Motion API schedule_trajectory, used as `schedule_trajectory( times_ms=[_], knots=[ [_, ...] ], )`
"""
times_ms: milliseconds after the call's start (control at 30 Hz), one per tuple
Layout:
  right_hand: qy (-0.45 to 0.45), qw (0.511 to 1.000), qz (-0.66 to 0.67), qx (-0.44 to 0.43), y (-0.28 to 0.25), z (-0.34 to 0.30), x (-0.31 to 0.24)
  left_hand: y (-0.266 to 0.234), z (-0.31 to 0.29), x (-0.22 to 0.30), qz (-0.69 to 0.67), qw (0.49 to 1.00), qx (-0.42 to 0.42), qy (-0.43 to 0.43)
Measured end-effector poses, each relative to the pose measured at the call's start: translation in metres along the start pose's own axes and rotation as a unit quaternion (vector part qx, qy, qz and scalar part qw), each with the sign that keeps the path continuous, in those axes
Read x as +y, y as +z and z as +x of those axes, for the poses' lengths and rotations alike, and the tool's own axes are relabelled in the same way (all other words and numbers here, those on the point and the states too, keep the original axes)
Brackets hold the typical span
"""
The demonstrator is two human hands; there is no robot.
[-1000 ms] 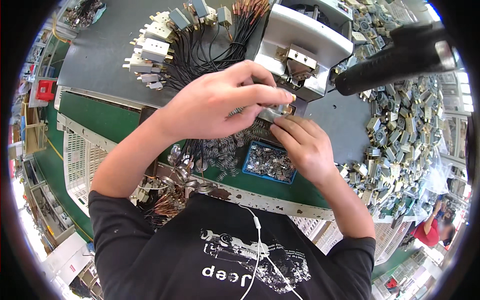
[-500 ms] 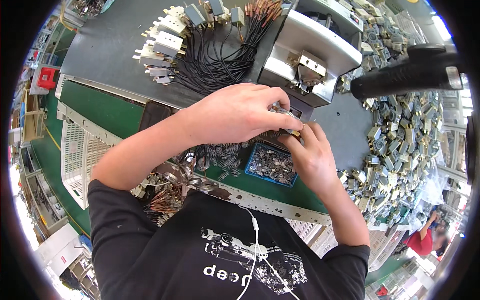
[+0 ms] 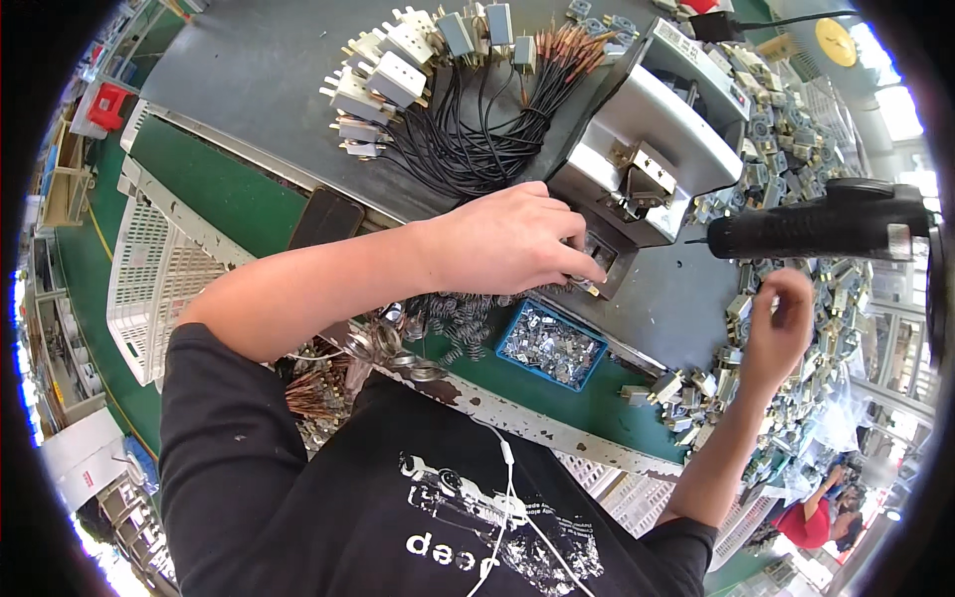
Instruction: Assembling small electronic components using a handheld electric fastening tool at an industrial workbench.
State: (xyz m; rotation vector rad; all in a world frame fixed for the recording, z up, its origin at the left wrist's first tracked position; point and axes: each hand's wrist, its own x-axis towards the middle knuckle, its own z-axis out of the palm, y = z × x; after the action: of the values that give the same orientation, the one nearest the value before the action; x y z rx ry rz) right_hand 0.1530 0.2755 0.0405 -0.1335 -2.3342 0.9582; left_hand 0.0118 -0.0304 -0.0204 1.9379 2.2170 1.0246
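Note:
My left hand (image 3: 517, 244) is closed on a small plug part (image 3: 589, 287), with a brass-coloured piece showing past the fingertips. My fingers hide most of it. It is held just in front of the metal press-like fixture (image 3: 647, 184), over a shallow dark recess. Out to the right, my right hand (image 3: 781, 328) is raised with its fingers loosely curled and a gap inside the curl; I see nothing in it. Just above that hand hangs a black electric screwdriver (image 3: 816, 234), apart from the fingers, its bit pointing left.
Bundled black cords (image 3: 482, 149) with grey and white plugs lie at the far left. A blue tray (image 3: 550, 346) of small metal parts stands near me, beside loose springs (image 3: 463, 323). Plug housings (image 3: 796, 149) are heaped on the right. A white crate (image 3: 149, 289) is at left.
My right hand has left the part and swung right, to below the screwdriver. My left hand keeps the part near the fixture. The whole view has shifted a little.

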Motion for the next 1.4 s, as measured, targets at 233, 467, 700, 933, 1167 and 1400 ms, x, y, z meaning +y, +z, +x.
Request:
schedule_trajectory(
  times_ms=[233, 467, 700, 933, 1167, 1400],
  knots=[
    [0.051, 0.975, 0.177, 0.125, 0.02, 0.081, 0.019, 0.0, 0.003, 0.0, 0.054, 0.998, 0.016, 0.028],
    [-0.013, 0.959, 0.284, 0.02, 0.071, 0.131, 0.015, -0.063, -0.022, -0.003, -0.401, 0.87, 0.213, -0.191],
    [-0.005, 0.961, 0.274, -0.049, 0.094, 0.142, 0.016, -0.068, -0.038, -0.005, -0.308, 0.915, 0.17, -0.196],
    [-0.067, 0.979, 0.174, -0.079, 0.1, 0.141, 0.014, -0.05, -0.001, 0.019, -0.061, 0.996, 0.044, -0.057],
    [-0.072, 0.989, 0.128, 0.026, 0.087, 0.139, 0.029, -0.017, 0.01, 0.014, 0.038, 0.991, -0.115, -0.053],
    [0.025, 0.99, 0.094, 0.103, 0.044, 0.084, 0.019, -0.012, 0.007, 0.005, 0.067, 0.996, -0.046, -0.023]
  ],
)
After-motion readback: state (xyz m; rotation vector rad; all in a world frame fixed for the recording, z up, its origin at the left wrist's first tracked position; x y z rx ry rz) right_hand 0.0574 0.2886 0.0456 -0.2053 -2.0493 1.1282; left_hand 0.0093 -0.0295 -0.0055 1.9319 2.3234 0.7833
